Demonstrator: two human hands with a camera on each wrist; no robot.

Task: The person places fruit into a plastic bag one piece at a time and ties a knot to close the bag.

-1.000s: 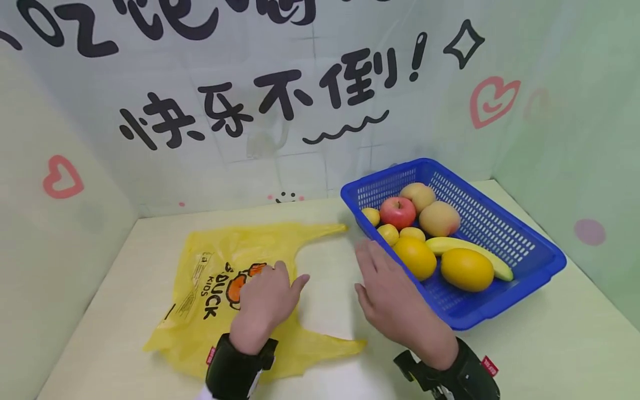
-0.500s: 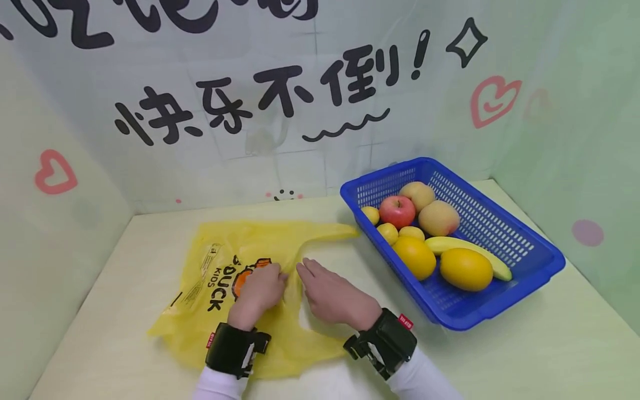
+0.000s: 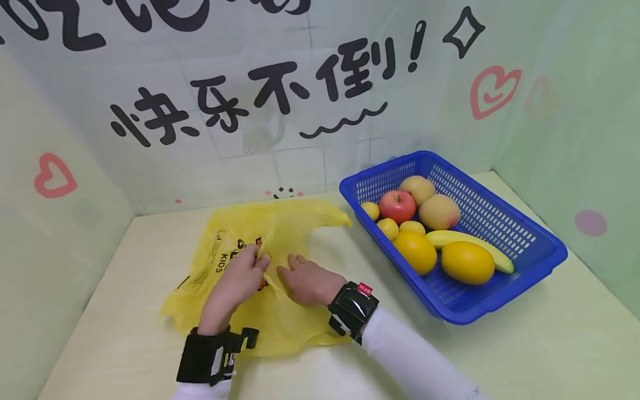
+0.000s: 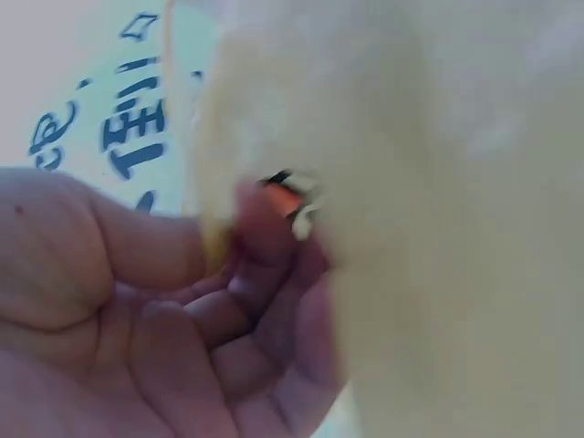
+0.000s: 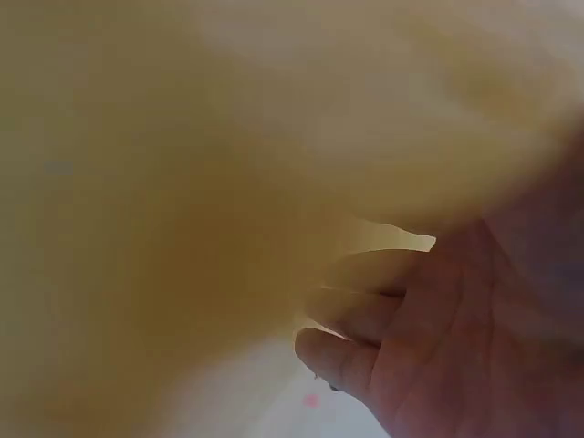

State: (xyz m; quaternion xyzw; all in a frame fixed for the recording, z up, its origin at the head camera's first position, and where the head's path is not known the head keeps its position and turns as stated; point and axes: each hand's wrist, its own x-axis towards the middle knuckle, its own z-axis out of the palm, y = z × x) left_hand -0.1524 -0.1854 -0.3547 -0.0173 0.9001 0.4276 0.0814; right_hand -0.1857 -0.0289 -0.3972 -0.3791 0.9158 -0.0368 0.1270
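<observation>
A yellow plastic bag [image 3: 270,333] with a printed duck and "KIDS" lettering lies on the table, its handles toward the right. My left hand [image 3: 239,278] pinches the bag's upper layer between thumb and fingers and lifts it, so the film bunches up. In the left wrist view, the raised film [image 4: 438,228] hangs beside the curled fingers. My right hand [image 3: 312,282] is at the bag's mouth, fingers over the lower part. In the right wrist view its fingers [image 5: 351,365] are loosely extended, partly behind translucent film; the thumb is hidden.
To the right stands a blue plastic basket [image 3: 537,236] holding a red apple [image 3: 397,206], two peaches [image 3: 439,211], a banana [image 3: 500,260], yellow-orange fruits [image 3: 467,263] and several small yellow ones [image 3: 388,228]. White printed sheeting [image 3: 170,172] encloses the table.
My right hand has moved left from beside the basket to the bag's mouth. My left hand has raised the upper layer, and the bag has shifted and crumpled.
</observation>
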